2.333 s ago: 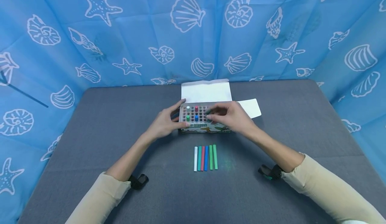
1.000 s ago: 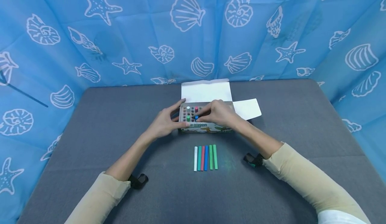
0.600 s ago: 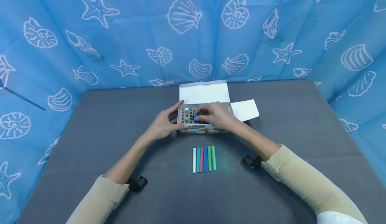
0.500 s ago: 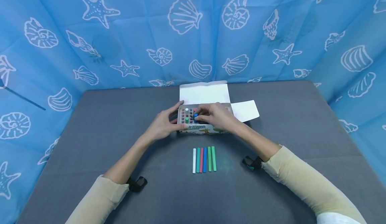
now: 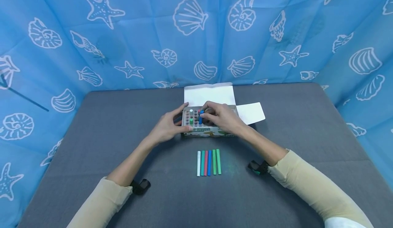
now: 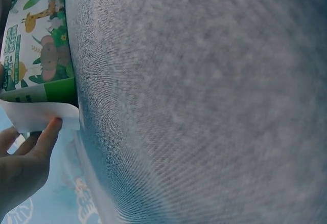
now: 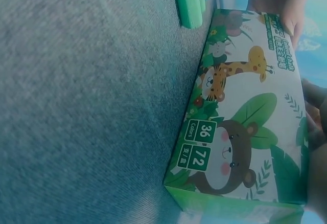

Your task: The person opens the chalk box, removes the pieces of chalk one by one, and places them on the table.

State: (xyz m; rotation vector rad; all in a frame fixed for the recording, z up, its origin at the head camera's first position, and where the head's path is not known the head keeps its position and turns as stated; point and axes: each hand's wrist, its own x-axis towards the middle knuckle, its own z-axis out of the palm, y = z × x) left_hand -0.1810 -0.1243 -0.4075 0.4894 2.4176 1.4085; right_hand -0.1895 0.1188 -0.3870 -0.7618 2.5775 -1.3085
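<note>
A chalk box point(image 5: 212, 132) printed with animals stands at the table's middle, its inner tray full of holes. My left hand point(image 5: 165, 127) holds the box's left end, thumb at the front and fingers behind; in the left wrist view its thumb touches a white end flap point(image 6: 38, 115). Above the tray my right hand point(image 5: 225, 117) pinches the top of a blue chalk stick point(image 5: 201, 119), which is upright and partly raised; its lower end is hard to make out. White chalk point(image 5: 191, 111) and green chalk point(image 5: 191, 121) stick up at left. Pink chalk is mostly hidden.
Several chalk sticks lie side by side before the box, among them white point(image 5: 198, 164), red point(image 5: 206, 163) and green point(image 5: 218, 161) ones. The white lid point(image 5: 210, 94) is folded back, and a side flap point(image 5: 251, 112) extends right. A blue shell-patterned curtain point(image 5: 208, 33) hangs behind.
My right hand has moved left across the tray, taken hold of the blue chalk stick and drawn it upward. My left hand stays on the box, and the row of chalk lies as before.
</note>
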